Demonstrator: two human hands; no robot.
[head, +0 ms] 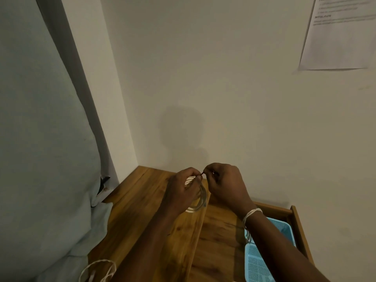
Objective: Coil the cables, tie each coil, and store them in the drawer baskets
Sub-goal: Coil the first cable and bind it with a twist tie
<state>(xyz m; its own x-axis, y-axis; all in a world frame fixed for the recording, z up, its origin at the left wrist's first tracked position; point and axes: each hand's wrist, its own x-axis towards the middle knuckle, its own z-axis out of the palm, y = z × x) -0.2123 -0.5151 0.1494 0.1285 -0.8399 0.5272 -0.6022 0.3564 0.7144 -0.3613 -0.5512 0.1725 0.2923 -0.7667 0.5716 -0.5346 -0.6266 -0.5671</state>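
Observation:
My left hand [184, 190] grips a coil of white cable [200, 202] above the wooden cabinet top [142, 200], its fingers curled round the coil's upper part. My right hand [223, 184] pinches a thin dark tie [202, 174] at the top of the coil, right beside the left fingertips. Much of the coil is hidden behind my left hand. Another white cable [97, 269] lies in a loose loop at the cabinet's near left edge. A blue mesh basket [258, 263] sits in the open wooden drawer [297, 226] at the right, partly under my right forearm.
A pale wall stands close behind the cabinet, with a printed sheet [337, 33] taped at the upper right. Light blue-grey fabric [40, 159] fills the left side and drapes down to the cabinet's left edge. White string is wound round my right wrist [251, 213].

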